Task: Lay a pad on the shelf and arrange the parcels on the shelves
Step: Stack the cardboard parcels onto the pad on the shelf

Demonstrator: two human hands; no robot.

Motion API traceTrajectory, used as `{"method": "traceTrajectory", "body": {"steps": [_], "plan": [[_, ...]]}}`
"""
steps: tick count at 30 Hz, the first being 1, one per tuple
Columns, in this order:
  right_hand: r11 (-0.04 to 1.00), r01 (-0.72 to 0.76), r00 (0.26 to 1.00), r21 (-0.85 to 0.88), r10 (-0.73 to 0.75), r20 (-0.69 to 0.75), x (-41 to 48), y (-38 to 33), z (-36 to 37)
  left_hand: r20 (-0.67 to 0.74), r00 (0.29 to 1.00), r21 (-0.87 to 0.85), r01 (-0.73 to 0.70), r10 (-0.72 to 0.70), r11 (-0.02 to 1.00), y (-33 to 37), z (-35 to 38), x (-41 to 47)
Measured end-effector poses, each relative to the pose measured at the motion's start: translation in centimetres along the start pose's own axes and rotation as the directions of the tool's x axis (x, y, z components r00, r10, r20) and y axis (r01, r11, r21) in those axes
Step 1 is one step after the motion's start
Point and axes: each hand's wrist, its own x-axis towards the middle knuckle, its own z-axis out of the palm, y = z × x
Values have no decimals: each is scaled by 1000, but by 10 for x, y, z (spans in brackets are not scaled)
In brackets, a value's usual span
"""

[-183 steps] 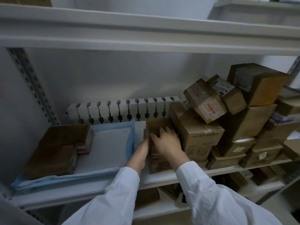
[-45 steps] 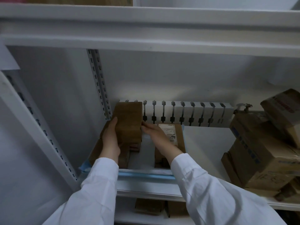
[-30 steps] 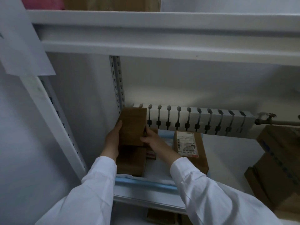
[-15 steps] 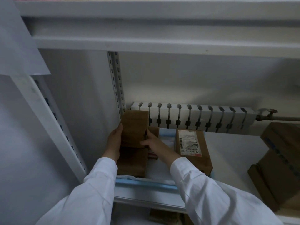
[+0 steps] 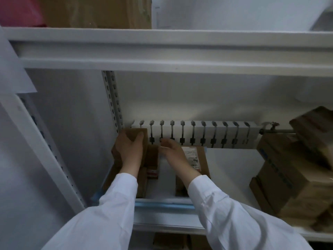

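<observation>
Fingers [image 5: 138, 137] of left hand [image 5: 128, 148] clasp top parcel [image 5: 142, 132]; right hand [image 5: 173, 150] spread, empty.

Dim, flat, cool light from the front, deep shadow under the upper shelf beam [image 5: 171, 56] and in the left corner, soft overall focus, motion blur on the right hand [image 5: 173, 150] and the parcel stack [image 5: 297, 168] at right, wide-angle bowing at edges.
</observation>
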Motion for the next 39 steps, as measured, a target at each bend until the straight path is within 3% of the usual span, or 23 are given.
{"method": "traceTrajectory", "body": {"steps": [3, 7, 12, 14, 20, 24, 28, 32, 35, 39], "plan": [[998, 29, 997, 61, -24, -70, -9, -10, -28, 56, 997, -145, -43, 51, 989, 18, 23, -23], [995, 75, 982, 74, -60, -178, -24, -17, -68, 187, 982, -221, 4, 38, 975, 29, 54, -51], [982, 177, 929, 69, -144, -340, -55, -26, -122, 329, 921, -253, 297, -207, 921, 51, 108, -84], [973, 224, 905, 54, -187, -382, -68, -29, -141, 389, 889, -229, 347, -241, 909, 58, 125, -99], [928, 336, 722, -163, -365, -588, -118, -30, -218, 538, 840, -243, 237, -72, 941, 81, 181, -177], [866, 306, 575, -395, -499, -648, -141, -30, -261, 626, 779, -199, 191, -25, 961, 104, 213, -217], [855, 262, 532, -448, -515, -671, -156, -30, -292, 692, 720, -165, 92, 49, 982, 120, 234, -249], [855, 248, 560, -455, -510, -653, -163, -30, -309, 675, 737, -167, 90, 47, 982, 138, 252, -267], [830, 238, 539, -504, -545, -643, -169, -29, -322, 629, 777, -138, 75, 29, 988, 148, 266, -275], [761, 151, 393, -631, -632, -668, -176, -26, -338, 583, 812, -35, 11, 12, 999, 156, 279, -282]]}}
